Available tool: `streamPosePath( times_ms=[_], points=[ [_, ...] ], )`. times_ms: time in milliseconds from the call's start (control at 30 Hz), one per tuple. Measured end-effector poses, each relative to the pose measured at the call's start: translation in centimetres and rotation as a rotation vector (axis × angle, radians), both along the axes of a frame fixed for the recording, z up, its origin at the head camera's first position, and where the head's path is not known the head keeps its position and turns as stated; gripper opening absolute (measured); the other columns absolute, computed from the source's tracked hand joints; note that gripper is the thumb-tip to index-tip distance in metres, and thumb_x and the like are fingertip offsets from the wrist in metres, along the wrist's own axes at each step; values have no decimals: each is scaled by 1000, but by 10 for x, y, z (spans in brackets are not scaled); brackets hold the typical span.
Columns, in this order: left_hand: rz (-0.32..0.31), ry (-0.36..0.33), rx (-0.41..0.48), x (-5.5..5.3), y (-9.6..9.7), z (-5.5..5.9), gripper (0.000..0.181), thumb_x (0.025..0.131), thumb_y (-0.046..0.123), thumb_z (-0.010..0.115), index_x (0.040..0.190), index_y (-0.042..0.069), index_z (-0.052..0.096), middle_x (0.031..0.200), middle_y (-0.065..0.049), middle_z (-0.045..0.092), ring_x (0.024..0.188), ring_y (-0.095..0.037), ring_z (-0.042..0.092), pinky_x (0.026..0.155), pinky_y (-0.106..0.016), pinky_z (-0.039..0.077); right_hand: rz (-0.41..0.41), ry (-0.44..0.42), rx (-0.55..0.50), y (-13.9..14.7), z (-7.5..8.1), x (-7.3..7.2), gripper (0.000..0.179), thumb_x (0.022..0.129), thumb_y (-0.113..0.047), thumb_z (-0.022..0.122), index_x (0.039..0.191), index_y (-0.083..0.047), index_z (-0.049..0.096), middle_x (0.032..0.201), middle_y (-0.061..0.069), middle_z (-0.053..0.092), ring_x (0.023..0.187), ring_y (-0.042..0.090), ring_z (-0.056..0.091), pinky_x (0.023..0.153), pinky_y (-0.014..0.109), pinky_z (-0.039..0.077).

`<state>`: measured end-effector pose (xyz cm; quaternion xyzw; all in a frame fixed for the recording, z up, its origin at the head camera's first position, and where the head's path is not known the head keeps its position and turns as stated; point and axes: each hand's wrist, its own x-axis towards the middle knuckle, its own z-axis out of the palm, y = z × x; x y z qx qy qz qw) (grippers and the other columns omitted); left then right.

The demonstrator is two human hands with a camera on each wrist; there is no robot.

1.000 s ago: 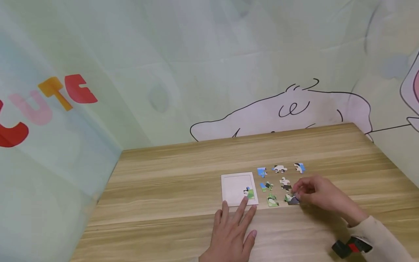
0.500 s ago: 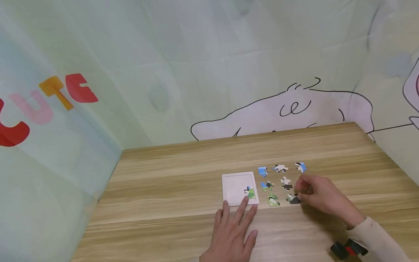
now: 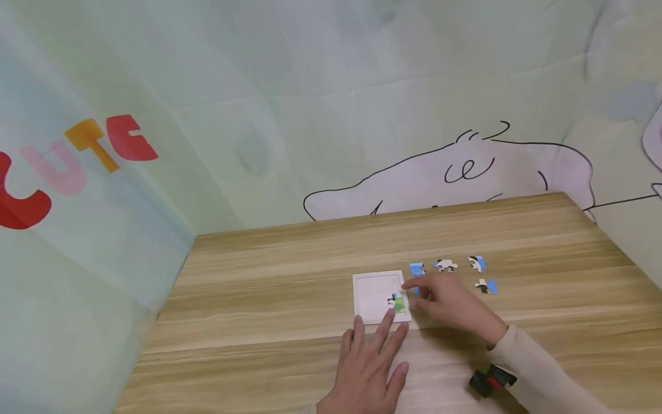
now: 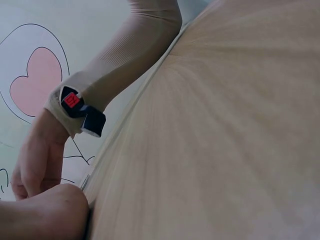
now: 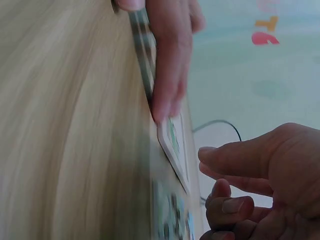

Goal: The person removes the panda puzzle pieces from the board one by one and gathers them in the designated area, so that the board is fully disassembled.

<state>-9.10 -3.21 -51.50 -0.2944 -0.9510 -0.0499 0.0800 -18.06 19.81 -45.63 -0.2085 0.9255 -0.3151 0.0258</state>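
In the head view my left hand point(image 3: 364, 362) lies with fingers spread. Its fingertips rest on the front edge of a small white puzzle tray point(image 3: 369, 296). One green jigsaw piece point(image 3: 399, 305) sits in the tray's lower right. My right hand point(image 3: 445, 302) hovers at the tray's right edge, index finger and thumb apart. The right wrist view shows no piece between the fingers of this right hand point(image 5: 265, 185). Behind it lie a blue piece point(image 3: 416, 268), a panda-face piece point(image 3: 445, 265) and a blue-and-white piece point(image 3: 478, 263). The right hand hides other pieces.
Another blue jigsaw piece point(image 3: 486, 286) lies right of the right hand on the wooden table point(image 3: 269, 287). A printed cloth wall point(image 3: 258, 115) stands behind the table. A black wrist camera point(image 3: 491, 379) sits under the right sleeve.
My right hand has moved left from the right-hand pieces to the tray's right edge, uncovering a blue piece. The left hand stays in place, and the tray piece looks unmoved.
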Motion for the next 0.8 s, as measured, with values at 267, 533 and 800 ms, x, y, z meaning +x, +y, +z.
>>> streamPosePath(
  times_ms=[267, 533, 800],
  points=[
    [-12, 39, -1, -1, 0, -3, 57, 111, 50, 37, 164, 30, 46, 175, 0, 40, 138, -59, 52, 101, -58, 42, 34, 2, 40, -25, -5, -7, 20, 91, -9, 77, 111, -10, 82, 77, -8, 68, 71, 5, 49, 70, 26, 39],
    [-11, 80, -26, 0, -1, -2, 56, 111, 50, 39, 163, 30, 48, 174, 0, 41, 136, -58, 53, 102, -56, 42, -32, -81, 35, -30, -6, -9, 17, 91, -7, 76, 107, -13, 80, 80, -4, 66, 74, 10, 52, 69, 28, 41],
    [-17, 103, -44, 0, 0, -1, 56, 110, 49, 40, 162, 29, 49, 173, 0, 42, 135, -57, 54, 101, -54, 42, -65, -190, -52, -32, -7, -13, 15, 89, -6, 77, 102, -12, 75, 82, -1, 64, 76, 13, 54, 67, 28, 44]
  ],
)
